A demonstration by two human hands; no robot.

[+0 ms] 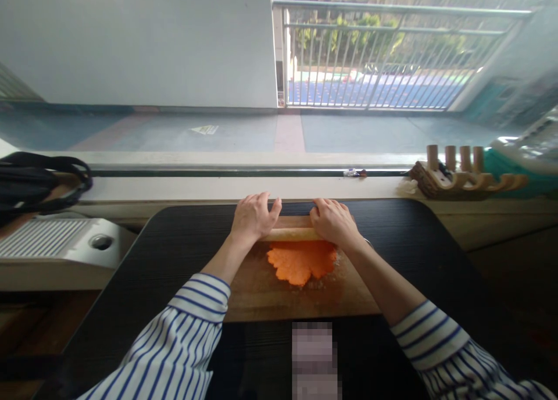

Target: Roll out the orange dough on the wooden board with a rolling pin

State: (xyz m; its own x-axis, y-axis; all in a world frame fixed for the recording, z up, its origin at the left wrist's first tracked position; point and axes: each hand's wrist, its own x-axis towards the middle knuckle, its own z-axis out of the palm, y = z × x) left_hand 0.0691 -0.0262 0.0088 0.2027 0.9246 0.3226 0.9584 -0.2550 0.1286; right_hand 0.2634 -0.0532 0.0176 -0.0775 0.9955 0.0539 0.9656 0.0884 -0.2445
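Note:
A wooden rolling pin (293, 234) lies crosswise over the far edge of a flat, ragged-edged sheet of orange dough (300, 261). My left hand (255, 214) rests over the pin's left end, fingers bent over it and thumb toward the middle. On the right end, my right hand (333, 218) curls over the pin in the same way. Both palms hide the pin's ends. Beneath the dough is a wooden cutting board (261, 304), with pale crumbs or flour scattered by the dough's near and right edges.
The board lies on a black table (174, 243) against a white windowsill (209, 189). A wooden rack with pegs (457, 173) stands on the sill at right. At left are a black bag (30, 182) and a white ribbed box (56, 240). A pixelated patch covers the near table edge.

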